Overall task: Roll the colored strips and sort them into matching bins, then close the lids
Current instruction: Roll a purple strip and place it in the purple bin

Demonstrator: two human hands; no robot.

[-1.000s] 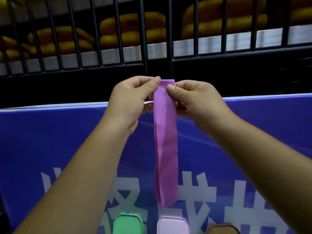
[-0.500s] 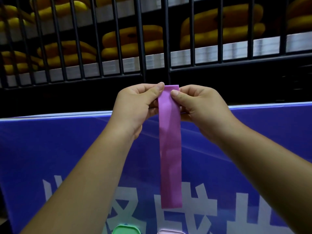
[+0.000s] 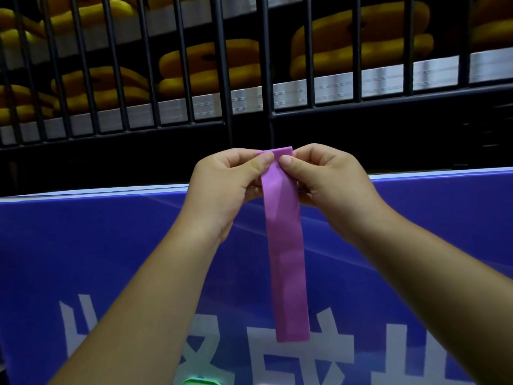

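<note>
**Purple strip hangs straight down, pinched at the top**

Behind it all stands the big blue banner with white characters (image 3: 111, 259), black metal bars (image 3: 230, 65) above. Both bare hands are up in front of it. The left hand (image 3: 222, 187) and the right hand (image 3: 330, 179) each close thumb and fingers on the top end of the long flat purple strip (image 3: 286, 259). Its long axis runs vertical, free end pointing down, unrolled. A green lid edge (image 3: 201, 381) peeks in below.
</note>
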